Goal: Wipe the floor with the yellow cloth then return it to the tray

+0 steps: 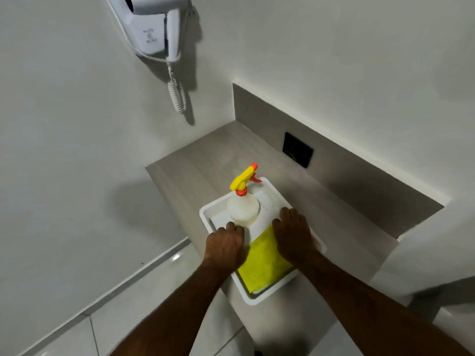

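The yellow cloth (264, 263) lies folded flat in the near half of a white tray (259, 299) on a grey counter. My right hand (293, 235) rests palm down on the cloth's far right part, fingers stretched out. My left hand (226, 242) sits at the cloth's left edge with its fingers curled under, close to the bottle's base. Whether those fingers pinch the cloth is hidden.
A white spray bottle (243, 206) with a yellow and orange trigger stands in the tray's far half. The grey counter (195, 170) ends left of the tray, with glossy floor tiles (144, 299) below. A wall-mounted hair dryer (156, 27) hangs above left. A black socket (297, 149) sits on the backsplash.
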Tool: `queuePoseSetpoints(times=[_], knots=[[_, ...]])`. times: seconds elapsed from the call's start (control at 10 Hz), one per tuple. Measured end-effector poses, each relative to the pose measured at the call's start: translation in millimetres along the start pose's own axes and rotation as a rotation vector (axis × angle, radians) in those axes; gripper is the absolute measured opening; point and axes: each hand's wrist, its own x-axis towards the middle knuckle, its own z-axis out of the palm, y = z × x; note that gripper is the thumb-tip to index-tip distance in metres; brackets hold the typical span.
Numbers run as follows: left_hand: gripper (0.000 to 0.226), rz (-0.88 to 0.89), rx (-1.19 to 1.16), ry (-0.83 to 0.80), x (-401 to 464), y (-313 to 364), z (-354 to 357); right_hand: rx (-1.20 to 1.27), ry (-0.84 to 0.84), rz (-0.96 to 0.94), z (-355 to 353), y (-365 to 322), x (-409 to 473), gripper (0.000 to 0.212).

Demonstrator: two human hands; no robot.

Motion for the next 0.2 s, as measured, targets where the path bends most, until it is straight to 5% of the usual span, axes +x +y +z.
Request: queuePoseSetpoints(times=[0.2], knots=[[0.073,-0.040,0.102,0.606,16.9,-123.9,-117.5,0.164,0.425,0.035,-124.9,-2.1,90.0,0.018]])
